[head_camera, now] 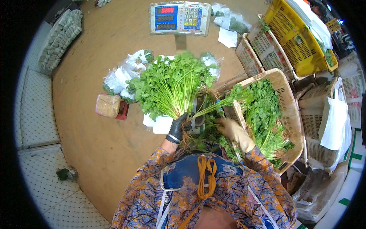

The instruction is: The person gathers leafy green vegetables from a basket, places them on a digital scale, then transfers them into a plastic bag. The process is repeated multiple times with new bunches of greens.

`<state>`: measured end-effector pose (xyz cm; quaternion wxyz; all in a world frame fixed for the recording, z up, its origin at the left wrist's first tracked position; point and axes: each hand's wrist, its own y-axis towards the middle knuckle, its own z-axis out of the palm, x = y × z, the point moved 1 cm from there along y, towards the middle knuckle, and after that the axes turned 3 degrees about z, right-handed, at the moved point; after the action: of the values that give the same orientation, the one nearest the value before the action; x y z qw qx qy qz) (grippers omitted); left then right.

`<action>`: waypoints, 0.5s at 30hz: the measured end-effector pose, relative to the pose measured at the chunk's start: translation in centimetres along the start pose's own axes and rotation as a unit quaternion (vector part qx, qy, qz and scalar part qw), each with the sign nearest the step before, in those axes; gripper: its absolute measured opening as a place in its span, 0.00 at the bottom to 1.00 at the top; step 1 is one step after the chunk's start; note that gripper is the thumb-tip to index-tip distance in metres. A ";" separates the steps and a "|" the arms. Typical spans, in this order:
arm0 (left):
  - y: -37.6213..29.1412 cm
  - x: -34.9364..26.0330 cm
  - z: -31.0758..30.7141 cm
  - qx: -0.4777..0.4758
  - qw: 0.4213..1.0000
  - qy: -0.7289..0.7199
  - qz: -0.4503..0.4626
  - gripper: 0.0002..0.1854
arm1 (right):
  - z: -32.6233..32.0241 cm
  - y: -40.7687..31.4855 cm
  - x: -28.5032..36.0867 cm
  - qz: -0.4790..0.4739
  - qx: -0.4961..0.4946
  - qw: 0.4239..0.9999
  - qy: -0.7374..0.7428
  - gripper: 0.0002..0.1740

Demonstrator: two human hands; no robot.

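Observation:
My left hand [179,127], in a black glove, is closed around the rooted base of a large bunch of leafy green herbs, likely cilantro [177,86], whose leaves fan out away from me. One stalk group slants from that hand toward the crate at right. My right hand [233,131], in a pale glove and blurred, is beside the near left wall of the crate; whether it holds anything cannot be told. More bunches of herbs [264,114] with roots lie in the beige plastic crate [290,106]. White sheets [161,125] lie partly hidden under the held bunch.
A digital scale display [180,18] stands beyond the bunch. Bagged greens [120,78] lie on the floor at left, near a wrapped brown block [108,106]. Stacked crates, including a yellow crate [300,37], line the right. A bundled white stack [60,38] stands far left.

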<state>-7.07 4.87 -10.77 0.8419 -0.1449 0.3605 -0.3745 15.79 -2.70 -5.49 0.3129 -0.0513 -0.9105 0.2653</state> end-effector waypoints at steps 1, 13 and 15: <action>-0.1 0.1 -0.2 -0.008 1.000 0.009 0.000 0.19 | -2.3 0.7 3.0 -0.027 -0.075 0.991 0.108 0.19; -1.6 0.0 1.6 -0.073 0.995 0.045 0.052 0.18 | -8.2 9.3 9.3 -0.032 -0.196 0.928 0.315 0.18; -1.3 -0.1 2.1 -0.082 0.995 0.030 0.043 0.18 | -7.5 8.4 9.1 0.007 -0.189 0.948 0.255 0.19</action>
<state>-6.30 4.00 -8.53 0.8311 -0.1863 0.4215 -0.3112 12.40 10.20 0.07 0.5176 -0.1823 -0.8331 0.0689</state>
